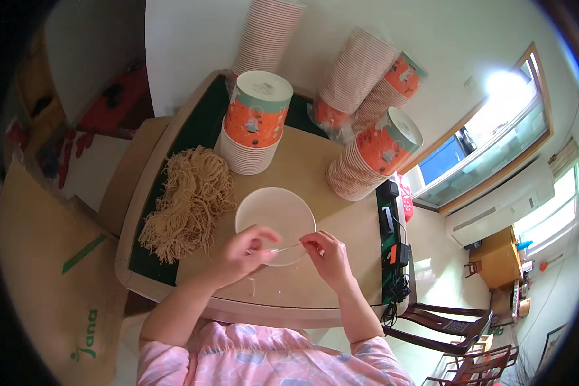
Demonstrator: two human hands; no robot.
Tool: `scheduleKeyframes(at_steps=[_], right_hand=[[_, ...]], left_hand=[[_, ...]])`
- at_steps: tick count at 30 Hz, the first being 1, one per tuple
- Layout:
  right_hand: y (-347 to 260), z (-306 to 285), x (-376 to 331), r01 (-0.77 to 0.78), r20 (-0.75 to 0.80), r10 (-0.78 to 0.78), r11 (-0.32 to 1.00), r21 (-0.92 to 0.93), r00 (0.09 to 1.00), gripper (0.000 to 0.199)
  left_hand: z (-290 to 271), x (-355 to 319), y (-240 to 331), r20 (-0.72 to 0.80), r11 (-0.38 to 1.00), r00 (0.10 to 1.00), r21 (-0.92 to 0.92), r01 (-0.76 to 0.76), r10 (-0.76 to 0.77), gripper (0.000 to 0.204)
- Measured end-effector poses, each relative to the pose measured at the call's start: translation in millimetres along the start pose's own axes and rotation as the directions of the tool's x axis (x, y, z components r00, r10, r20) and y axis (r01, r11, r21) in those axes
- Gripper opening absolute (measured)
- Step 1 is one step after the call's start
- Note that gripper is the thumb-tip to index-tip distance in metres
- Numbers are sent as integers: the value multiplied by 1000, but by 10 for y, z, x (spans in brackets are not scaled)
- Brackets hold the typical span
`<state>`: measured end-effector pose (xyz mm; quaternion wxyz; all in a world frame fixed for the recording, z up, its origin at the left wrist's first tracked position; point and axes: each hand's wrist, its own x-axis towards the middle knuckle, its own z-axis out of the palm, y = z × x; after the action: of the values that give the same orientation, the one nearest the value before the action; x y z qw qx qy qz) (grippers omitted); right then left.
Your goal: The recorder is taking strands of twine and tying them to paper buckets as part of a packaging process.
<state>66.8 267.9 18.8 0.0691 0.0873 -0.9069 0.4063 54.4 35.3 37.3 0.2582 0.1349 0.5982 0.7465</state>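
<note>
Over the near part of a white paper tub [251,207], both my hands are at a short light string [289,247] stretched between them. My left hand [243,254] has its fingers curled and holds the string's left end near the thumb tip. My right hand [328,256] pinches the other end between thumb and fingertips. The tub stands mouth up on the table, its inside white. To its left lies a loose heap of beige strings [190,199]. A small scrap of string [252,287] lies on the tabletop near my left wrist.
Upside-down stacks of orange and green paper tubs [257,122] [383,145] stand behind the tub. More wrapped stacks [360,71] are by the wall. A power strip with black plugs [392,222] runs along the table's right edge. A large cardboard box [51,257] is at left.
</note>
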Motion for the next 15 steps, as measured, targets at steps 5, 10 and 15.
scheduleKeyframes(at_steps=[5, 10, 15], right_hand=[[8, -32, -23, -12, -2, 12, 999, -37, 1000, 11], [-31, -57, 1, 32, 37, -28, 995, -96, 999, 8], [-14, -16, -23, 10, 16, -9, 999, -51, 1000, 14]], left_hand=[[-632, -844, -171, -387, 999, 921, -19, 31, -36, 12], [-1135, -1440, -692, -763, 966, 645, 136, 221, -40, 8], [-878, -1053, -636, -612, 487, 555, 789, 375, 564, 19]])
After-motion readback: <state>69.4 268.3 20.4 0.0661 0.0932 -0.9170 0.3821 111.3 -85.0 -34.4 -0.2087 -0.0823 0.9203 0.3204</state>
